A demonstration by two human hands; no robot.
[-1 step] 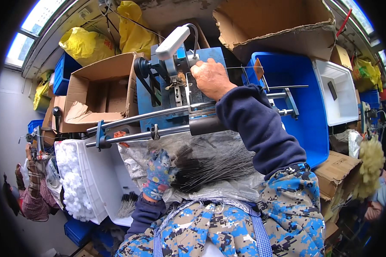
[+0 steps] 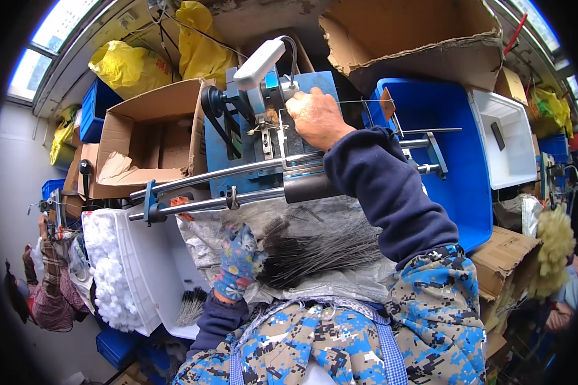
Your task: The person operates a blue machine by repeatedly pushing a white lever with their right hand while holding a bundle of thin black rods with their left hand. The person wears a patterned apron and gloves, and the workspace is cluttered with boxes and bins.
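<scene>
My bare right hand (image 2: 319,117) is over the blue machine (image 2: 315,83), its fingers curled down beside the metal clamp parts (image 2: 266,138). What those fingertips grip is hidden under the hand. In a flowered blue glove, my left hand (image 2: 237,260) is above my lap with its fingers bent inward. It is at the left end of a loose pile of thin dark wires (image 2: 321,253); whether any are in its grasp I cannot make out. The wires lie on a grey-white plastic sheet (image 2: 202,237) over my lap.
Two steel rails (image 2: 205,204) cross in front of the machine. A blue bin (image 2: 456,167) and white tub (image 2: 507,141) stand right; cardboard boxes (image 2: 151,138) flank the machine. Left is a white tub (image 2: 167,276) beside white fluffy pieces (image 2: 112,273). Another person (image 2: 54,295) works far left.
</scene>
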